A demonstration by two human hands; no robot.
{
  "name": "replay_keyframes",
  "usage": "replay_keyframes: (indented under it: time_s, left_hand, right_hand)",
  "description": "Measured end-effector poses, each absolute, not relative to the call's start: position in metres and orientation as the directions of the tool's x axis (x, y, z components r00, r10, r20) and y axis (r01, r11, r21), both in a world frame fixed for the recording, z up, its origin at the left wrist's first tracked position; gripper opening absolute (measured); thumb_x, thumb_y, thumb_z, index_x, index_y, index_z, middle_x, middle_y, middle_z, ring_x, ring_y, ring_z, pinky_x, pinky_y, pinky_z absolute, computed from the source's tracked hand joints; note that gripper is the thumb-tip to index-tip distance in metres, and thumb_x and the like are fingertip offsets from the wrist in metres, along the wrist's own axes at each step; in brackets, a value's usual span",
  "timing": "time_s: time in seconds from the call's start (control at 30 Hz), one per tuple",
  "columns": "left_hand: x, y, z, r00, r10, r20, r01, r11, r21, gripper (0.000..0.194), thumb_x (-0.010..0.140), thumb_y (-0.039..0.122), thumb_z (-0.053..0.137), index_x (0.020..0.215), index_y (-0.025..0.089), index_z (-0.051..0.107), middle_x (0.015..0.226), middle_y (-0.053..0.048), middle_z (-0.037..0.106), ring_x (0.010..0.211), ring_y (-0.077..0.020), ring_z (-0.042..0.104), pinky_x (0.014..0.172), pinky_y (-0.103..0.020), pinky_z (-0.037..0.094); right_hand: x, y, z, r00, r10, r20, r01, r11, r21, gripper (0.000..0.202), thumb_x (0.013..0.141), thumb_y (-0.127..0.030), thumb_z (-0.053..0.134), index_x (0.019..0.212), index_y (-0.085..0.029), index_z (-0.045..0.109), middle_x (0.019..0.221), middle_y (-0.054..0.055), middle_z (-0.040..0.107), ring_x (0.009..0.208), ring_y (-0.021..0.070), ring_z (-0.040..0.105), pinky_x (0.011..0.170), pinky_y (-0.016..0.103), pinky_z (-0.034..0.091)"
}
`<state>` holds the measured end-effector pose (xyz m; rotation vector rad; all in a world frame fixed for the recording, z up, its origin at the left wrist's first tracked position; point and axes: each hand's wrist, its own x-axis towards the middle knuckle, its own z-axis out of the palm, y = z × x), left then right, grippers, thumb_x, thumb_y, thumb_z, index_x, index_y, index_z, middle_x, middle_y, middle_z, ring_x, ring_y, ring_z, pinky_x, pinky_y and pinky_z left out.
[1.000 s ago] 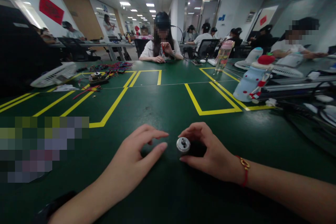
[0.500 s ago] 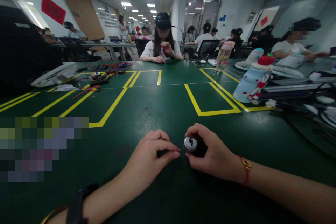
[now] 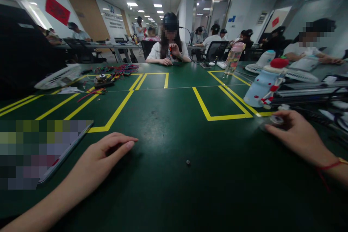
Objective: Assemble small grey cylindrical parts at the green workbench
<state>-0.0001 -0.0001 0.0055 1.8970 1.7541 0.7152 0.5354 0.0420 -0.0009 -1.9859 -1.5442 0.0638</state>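
Note:
At the right, my right hand (image 3: 299, 136) is closed around a short metal cylinder (image 3: 277, 120), gripping it between thumb and fingers; the cylinder is blurred by motion. A tiny metal ring-shaped piece (image 3: 187, 162) lies on the green table (image 3: 174, 195) between my hands, touched by neither. On the left, my left hand (image 3: 104, 154) rests low over the tabletop with index finger and thumb stretched out, their tips close to each other, and I see nothing held. The edge of a flat tablet-like device (image 3: 66, 152), its surface pixelated, lies beside that hand.
Yellow tape lines (image 3: 230, 117) mark the table. A light blue bottle (image 3: 258, 87) stands near my right hand, with cables and black rails (image 3: 307, 92) beyond. Red and black wires (image 3: 125, 70) lie at the far left. A person (image 3: 170, 49) sits opposite.
My right hand has carried the metal cylinder from the middle to the right. My left hand has drawn back leftward. The tiny ring-shaped piece now shows on the table.

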Motion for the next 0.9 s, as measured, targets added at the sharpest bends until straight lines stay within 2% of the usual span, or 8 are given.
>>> replay_keyframes:
  time_s: [0.13, 0.27, 0.37, 0.5, 0.63, 0.73, 0.83, 0.9]
  left_hand:
    - [-0.013, -0.001, -0.004, 0.012, 0.999, 0.051, 0.77, -0.042, 0.637, 0.042, 0.084, 0.066, 0.056, 0.102, 0.032, 0.075, 0.112, 0.0, 0.075, 0.102, -0.0261, 0.068, 0.085, -0.033, 0.054]
    - [-0.004, -0.001, -0.003, 0.026, 0.998, 0.05, 0.778, -0.051, 0.626, 0.043, 0.086, 0.065, 0.055, 0.102, 0.03, 0.074, 0.113, -0.002, 0.075, 0.101, -0.0265, 0.068, 0.085, -0.034, 0.053]
    - [-0.001, -0.002, -0.001, 0.038, 0.998, 0.05, 0.784, -0.061, 0.618, 0.041, 0.088, 0.063, 0.055, 0.103, 0.03, 0.074, 0.114, -0.003, 0.074, 0.103, -0.0264, 0.067, 0.088, -0.034, 0.052]
    - [-0.002, -0.003, -0.001, 0.059, 0.997, 0.052, 0.794, -0.078, 0.603, 0.039, 0.088, 0.061, 0.056, 0.1, 0.029, 0.075, 0.11, -0.004, 0.074, 0.1, -0.0253, 0.068, 0.086, -0.033, 0.052]
    - [0.002, -0.003, -0.001, 0.066, 0.996, 0.057, 0.787, -0.087, 0.61, 0.037, 0.088, 0.059, 0.058, 0.097, 0.029, 0.076, 0.107, -0.003, 0.074, 0.097, -0.0245, 0.068, 0.083, -0.032, 0.052]
    - [0.008, -0.004, 0.001, 0.056, 0.997, 0.056, 0.766, -0.079, 0.637, 0.038, 0.088, 0.06, 0.056, 0.095, 0.028, 0.076, 0.104, -0.002, 0.074, 0.096, -0.0247, 0.067, 0.084, -0.033, 0.051]
    - [0.012, -0.006, 0.002, 0.04, 0.998, 0.046, 0.746, -0.061, 0.663, 0.038, 0.089, 0.059, 0.055, 0.094, 0.027, 0.075, 0.103, -0.001, 0.072, 0.096, -0.025, 0.066, 0.084, -0.033, 0.05]
    - [0.013, -0.007, 0.002, 0.043, 0.998, 0.033, 0.741, -0.055, 0.669, 0.038, 0.089, 0.059, 0.055, 0.094, 0.027, 0.074, 0.103, -0.001, 0.071, 0.098, -0.0254, 0.065, 0.085, -0.034, 0.049]
  right_hand:
    - [0.582, 0.044, -0.008, 0.332, 0.827, 0.454, 0.923, -0.184, -0.339, 0.067, 0.068, -0.063, 0.063, 0.119, -0.02, 0.054, 0.114, 0.016, 0.061, 0.102, 0.0337, 0.061, 0.09, 0.054, 0.049]
    - [0.513, 0.03, -0.001, -0.103, 0.749, 0.654, 0.99, 0.141, -0.005, 0.067, 0.08, -0.061, 0.06, 0.132, -0.02, 0.052, 0.14, 0.019, 0.048, 0.135, 0.0376, 0.04, 0.112, 0.057, 0.03]
    - [0.42, 0.013, 0.004, -0.421, 0.829, 0.367, 0.84, 0.51, -0.188, 0.048, 0.086, -0.055, 0.061, 0.126, -0.028, 0.061, 0.136, 0.01, 0.054, 0.125, 0.0286, 0.049, 0.104, 0.051, 0.039]
    - [0.336, 0.003, 0.003, -0.616, 0.769, 0.169, 0.644, 0.616, -0.454, 0.035, 0.087, -0.053, 0.063, 0.114, -0.033, 0.071, 0.127, 0.005, 0.061, 0.118, 0.0244, 0.052, 0.098, 0.047, 0.041]
    - [0.354, 0.017, 0.013, -0.522, 0.814, 0.253, 0.671, 0.576, -0.467, 0.023, 0.092, -0.043, 0.058, 0.099, -0.028, 0.074, 0.109, 0.005, 0.067, 0.105, 0.02, 0.057, 0.093, 0.042, 0.042]
    - [0.42, 0.032, 0.03, -0.309, 0.834, 0.457, 0.839, 0.465, -0.281, 0.027, 0.092, -0.042, 0.056, 0.099, -0.021, 0.072, 0.107, 0.008, 0.068, 0.104, 0.0213, 0.059, 0.095, 0.04, 0.042]
    - [0.492, 0.041, 0.044, -0.127, 0.805, 0.579, 0.984, 0.174, -0.026, 0.031, 0.092, -0.04, 0.054, 0.098, -0.016, 0.072, 0.109, 0.012, 0.069, 0.107, 0.0244, 0.058, 0.097, 0.04, 0.04]
    - [0.528, 0.044, 0.049, 0.025, 0.847, 0.53, 0.999, -0.043, 0.021, 0.033, 0.092, -0.04, 0.051, 0.1, -0.015, 0.072, 0.109, 0.013, 0.069, 0.103, 0.0236, 0.059, 0.09, 0.037, 0.041]
